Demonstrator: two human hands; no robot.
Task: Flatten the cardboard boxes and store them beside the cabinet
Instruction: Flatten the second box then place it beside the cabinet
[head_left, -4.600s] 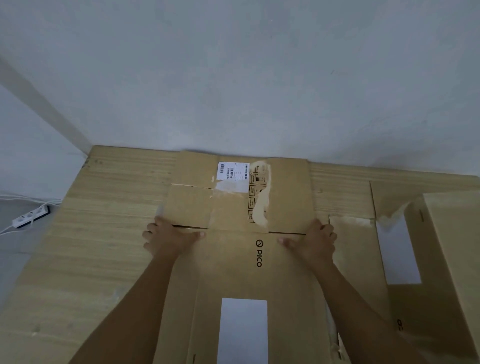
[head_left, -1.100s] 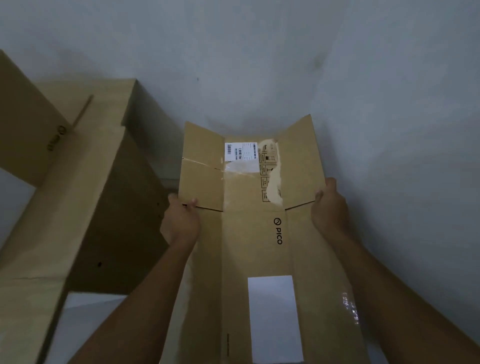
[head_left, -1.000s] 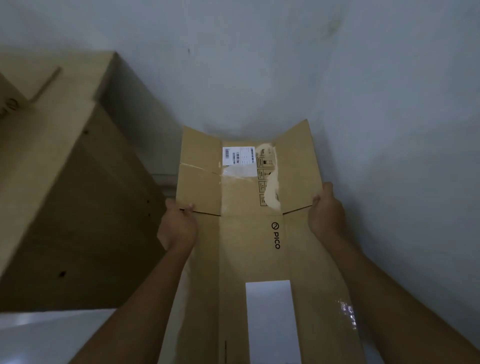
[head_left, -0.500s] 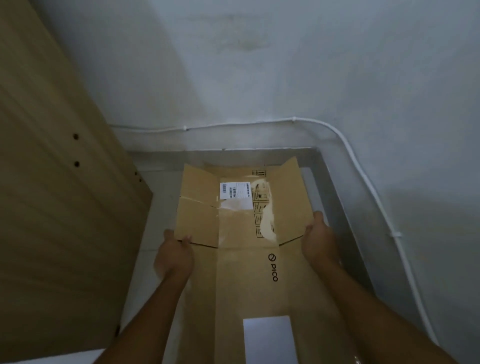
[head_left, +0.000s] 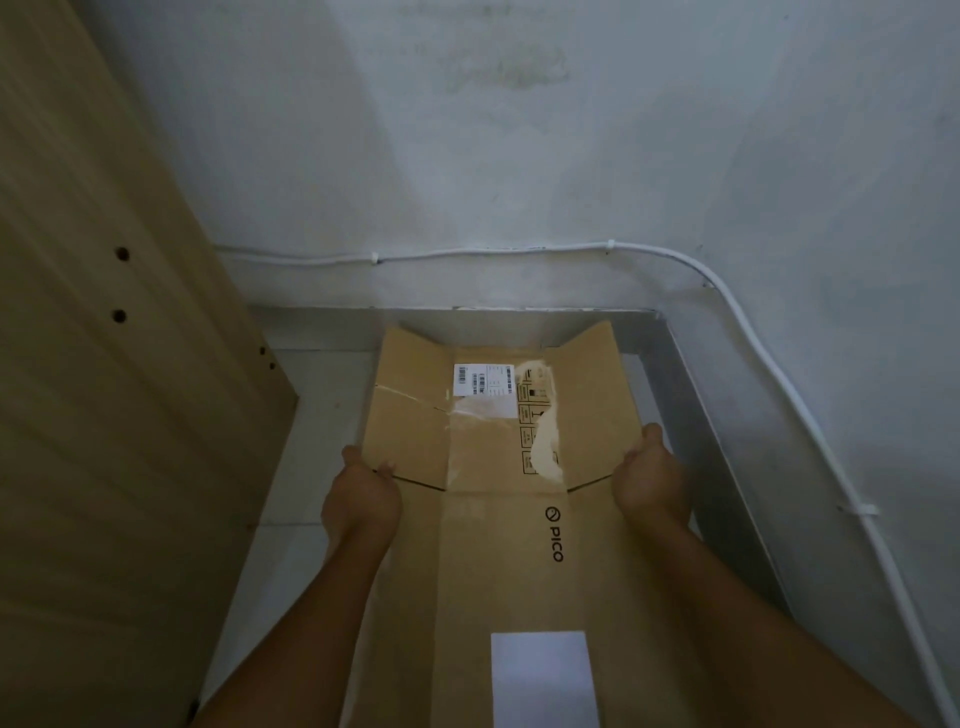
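A flattened brown cardboard box (head_left: 493, 545), printed PICO and bearing white labels, hangs lengthwise in front of me over the gap beside the wooden cabinet (head_left: 104, 415). Its far flaps reach toward the floor near the back wall, bent slightly upward at both sides. My left hand (head_left: 361, 499) grips the box's left edge at the flap slit. My right hand (head_left: 652, 480) grips the right edge at the matching slit. Whether the box's far end touches the floor I cannot tell.
The cabinet's side panel with small drilled holes fills the left. A pale tiled floor strip (head_left: 311, 441) lies between cabinet and grey walls. A white cable (head_left: 753, 322) runs clipped along the back wall and down the right wall. A grey skirting (head_left: 701, 415) borders the floor.
I carried the flattened box from the tabletop to the corner beside the cabinet and lowered it toward the floor. Both hands kept their hold on its edges.
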